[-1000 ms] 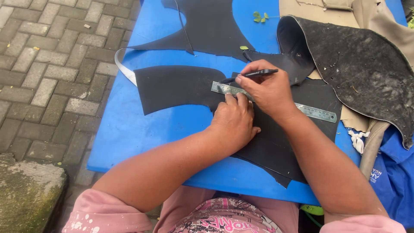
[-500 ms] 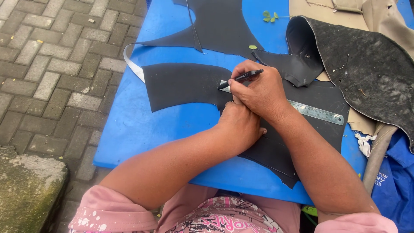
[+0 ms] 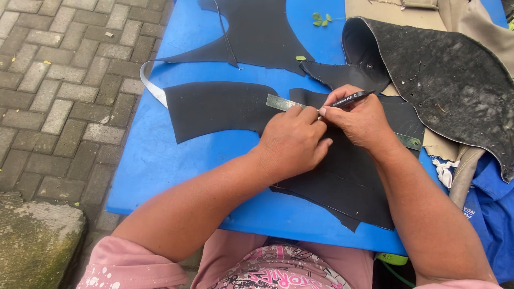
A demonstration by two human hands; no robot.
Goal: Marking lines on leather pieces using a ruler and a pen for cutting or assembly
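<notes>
You see black sheets (image 3: 214, 107) on a blue surface (image 3: 160, 160), a silver ruler (image 3: 278, 103), a black pen (image 3: 350, 98), and grey paving (image 3: 64, 80).

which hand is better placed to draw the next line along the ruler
Right. The right hand already grips the pen with its tip at the ruler edge; the left hand presses the ruler down on the black sheet.

Blue table (image 3: 176, 160) under black sheets (image 3: 214, 107)

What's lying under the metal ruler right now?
The metal ruler rests on the black sheet, which lies on the blue table. Its middle is covered by the left hand and the right hand, which holds a pen.
</notes>
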